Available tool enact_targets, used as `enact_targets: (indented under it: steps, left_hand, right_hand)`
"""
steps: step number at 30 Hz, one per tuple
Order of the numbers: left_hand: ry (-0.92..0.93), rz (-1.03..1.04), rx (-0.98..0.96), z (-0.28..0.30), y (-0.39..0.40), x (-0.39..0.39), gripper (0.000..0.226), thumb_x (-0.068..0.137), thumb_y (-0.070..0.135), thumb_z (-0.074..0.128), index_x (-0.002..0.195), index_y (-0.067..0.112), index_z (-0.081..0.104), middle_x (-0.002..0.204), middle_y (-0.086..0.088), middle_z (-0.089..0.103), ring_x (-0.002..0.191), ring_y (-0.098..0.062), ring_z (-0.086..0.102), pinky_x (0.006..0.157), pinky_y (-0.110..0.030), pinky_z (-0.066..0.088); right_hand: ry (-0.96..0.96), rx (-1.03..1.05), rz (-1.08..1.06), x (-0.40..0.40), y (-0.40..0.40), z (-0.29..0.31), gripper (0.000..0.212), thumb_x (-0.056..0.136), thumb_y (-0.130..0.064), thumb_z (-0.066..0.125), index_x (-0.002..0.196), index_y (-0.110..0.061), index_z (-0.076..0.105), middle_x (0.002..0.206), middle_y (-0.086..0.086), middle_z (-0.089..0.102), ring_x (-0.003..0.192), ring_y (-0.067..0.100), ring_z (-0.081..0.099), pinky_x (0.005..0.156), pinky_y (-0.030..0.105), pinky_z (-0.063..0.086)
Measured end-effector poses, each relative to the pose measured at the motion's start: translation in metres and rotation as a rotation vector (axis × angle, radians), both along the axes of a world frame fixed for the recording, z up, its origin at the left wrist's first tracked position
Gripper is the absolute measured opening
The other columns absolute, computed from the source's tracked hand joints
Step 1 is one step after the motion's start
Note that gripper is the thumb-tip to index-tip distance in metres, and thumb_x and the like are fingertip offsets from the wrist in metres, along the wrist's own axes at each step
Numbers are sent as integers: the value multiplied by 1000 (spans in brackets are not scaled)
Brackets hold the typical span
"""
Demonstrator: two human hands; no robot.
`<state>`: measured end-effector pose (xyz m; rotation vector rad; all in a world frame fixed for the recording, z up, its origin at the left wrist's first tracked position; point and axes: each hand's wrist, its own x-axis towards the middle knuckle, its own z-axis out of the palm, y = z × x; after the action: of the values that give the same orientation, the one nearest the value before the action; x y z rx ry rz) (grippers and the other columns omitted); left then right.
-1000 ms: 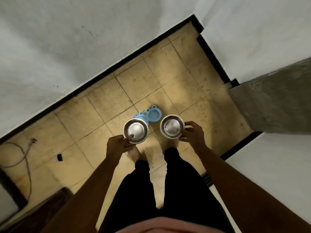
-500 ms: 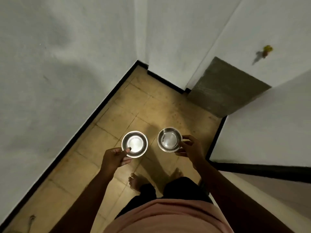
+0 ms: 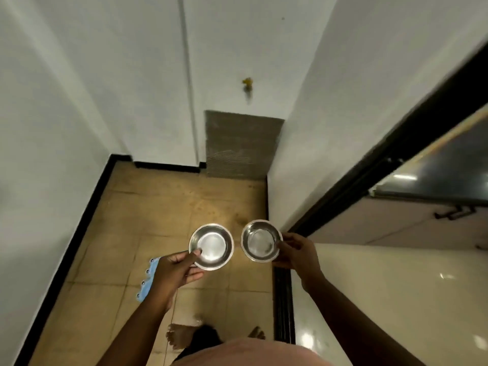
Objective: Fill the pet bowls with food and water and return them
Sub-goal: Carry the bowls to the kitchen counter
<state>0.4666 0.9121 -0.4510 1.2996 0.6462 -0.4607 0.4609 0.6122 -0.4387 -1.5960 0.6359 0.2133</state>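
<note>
1. Left hand (image 3: 175, 270) grips the left steel bowl (image 3: 211, 243) by its near rim, held above the tiled floor (image 3: 148, 207).
2. Right hand (image 3: 297, 253) grips the right steel bowl (image 3: 261, 240) at its rim.
3. Both bowls appear empty, side by side, apart.
4. Blue bowl stand (image 3: 148, 280) lies on the floor, partly hidden behind the left hand.

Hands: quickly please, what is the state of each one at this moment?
Left hand: closed on the rim of the left steel bowl.
Right hand: closed on the rim of the right steel bowl.
</note>
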Motion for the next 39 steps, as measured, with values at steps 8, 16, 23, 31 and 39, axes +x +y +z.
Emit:
enact_targets:
  steps: [8, 16, 23, 31, 39]
  left_hand:
    - [-69, -346, 5, 26, -150, 5, 23, 84, 23, 78, 98, 5, 75, 88, -16, 79, 82, -31, 77, 62, -28, 63]
    - [-126, -663, -22, 36, -288, 40, 24, 89, 19, 72, 103, 0, 73, 87, -18, 79, 77, -28, 78, 58, -26, 61]
    - [-119, -929, -78, 27, -413, 65, 25, 90, 17, 71, 111, 5, 71, 85, -17, 78, 71, -29, 76, 56, -30, 61]
    - [-159, -1027, -78, 33, -515, 77, 17, 90, 16, 71, 105, 7, 72, 90, -18, 78, 79, -30, 77, 61, -30, 62]
    - [-207, -1002, -17, 28, -624, 103, 21, 83, 0, 74, 103, -2, 67, 71, -12, 76, 58, -21, 73, 53, -26, 61]
  right_hand:
    - [-64, 8, -322, -79, -139, 39, 16, 94, -5, 68, 109, -8, 72, 85, 12, 79, 70, 34, 77, 59, 37, 62]
    - [-102, 35, -678, -123, -238, 44, 17, 89, 1, 69, 105, -6, 73, 85, 19, 77, 64, 33, 74, 60, 37, 62]
    - [-88, 22, -999, -150, -308, 39, 12, 89, -2, 74, 100, -8, 74, 75, 15, 76, 57, 25, 69, 58, 34, 62]
    - [-107, 23, -1234, -170, -366, 35, 16, 87, -6, 77, 103, -5, 74, 83, 18, 75, 58, 28, 74, 56, 32, 62]
    - [-143, 80, -1242, -161, -481, 23, 11, 88, -6, 77, 98, -9, 76, 77, 11, 74, 55, 25, 72, 54, 30, 61]
